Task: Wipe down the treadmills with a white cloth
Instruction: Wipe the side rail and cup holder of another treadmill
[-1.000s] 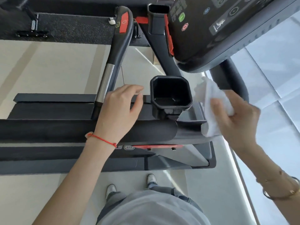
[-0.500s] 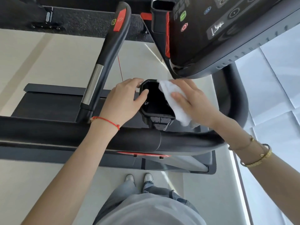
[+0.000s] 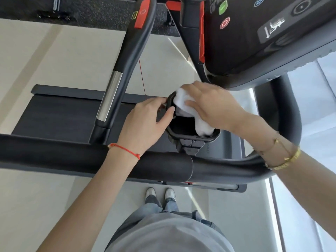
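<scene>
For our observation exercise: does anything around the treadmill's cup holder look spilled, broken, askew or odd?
Nothing stands out. The left hand grips the rim of the black cup holder while the right hand presses the white cloth into it. No spill or damage shows.

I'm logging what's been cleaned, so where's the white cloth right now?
In the head view, the white cloth lies centre frame under the right hand, draped into the black cup holder whose rim the left hand grips.

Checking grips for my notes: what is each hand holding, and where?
Left hand grips the cup holder by its left rim; right hand presses the white cloth into it.
</scene>
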Demonstrator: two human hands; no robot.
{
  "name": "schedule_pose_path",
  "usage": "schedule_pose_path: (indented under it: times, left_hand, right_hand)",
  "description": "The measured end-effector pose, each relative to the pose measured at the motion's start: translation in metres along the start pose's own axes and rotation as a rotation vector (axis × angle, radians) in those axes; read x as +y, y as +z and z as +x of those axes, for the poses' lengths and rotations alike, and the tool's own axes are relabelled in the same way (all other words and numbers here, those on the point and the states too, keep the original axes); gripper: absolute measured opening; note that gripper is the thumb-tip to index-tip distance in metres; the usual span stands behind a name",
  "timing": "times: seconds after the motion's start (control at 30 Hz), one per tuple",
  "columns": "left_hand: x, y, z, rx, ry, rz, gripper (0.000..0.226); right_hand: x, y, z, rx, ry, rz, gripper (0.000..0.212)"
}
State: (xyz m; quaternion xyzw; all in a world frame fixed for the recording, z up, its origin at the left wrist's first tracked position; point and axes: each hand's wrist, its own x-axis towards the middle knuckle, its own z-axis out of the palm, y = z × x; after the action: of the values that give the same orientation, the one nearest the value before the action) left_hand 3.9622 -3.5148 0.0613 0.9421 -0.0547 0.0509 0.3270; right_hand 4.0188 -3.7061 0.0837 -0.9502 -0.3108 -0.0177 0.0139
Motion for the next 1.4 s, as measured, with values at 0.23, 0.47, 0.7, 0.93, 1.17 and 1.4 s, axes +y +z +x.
schedule_pose_path:
  times: [0.23,0.47,0.7,0.93,1.17,1.4]
  left_hand:
    - [0.000,0.001,0.003,-0.004,0.017,-0.051,0.030]
    - [-0.003,0.005,0.003,0.022,0.031,-0.064,0.028]
    - [-0.002,0.007,0.004,0.033,0.047,-0.054,0.028]
    - [-0.001,0.005,0.003,0.022,0.046,-0.075,0.030]
    - [-0.002,0.005,0.004,0.022,0.041,-0.087,0.029]
    - [-0.002,0.006,0.004,0.034,0.038,-0.088,0.028]
  right_hand:
    - [0.004,0.003,0.002,-0.004,0.042,-0.053,0.036]
    - [-0.001,0.005,0.008,0.034,-0.017,-0.065,0.038]
    - [0.005,0.003,-0.015,0.016,0.103,0.006,0.039]
    - [-0.007,0.007,0.015,0.022,-0.027,-0.113,0.038]
    - [-0.006,0.006,-0.031,0.047,0.317,0.235,0.050]
    - [-0.024,0.011,-0.057,0.064,0.570,0.469,0.062]
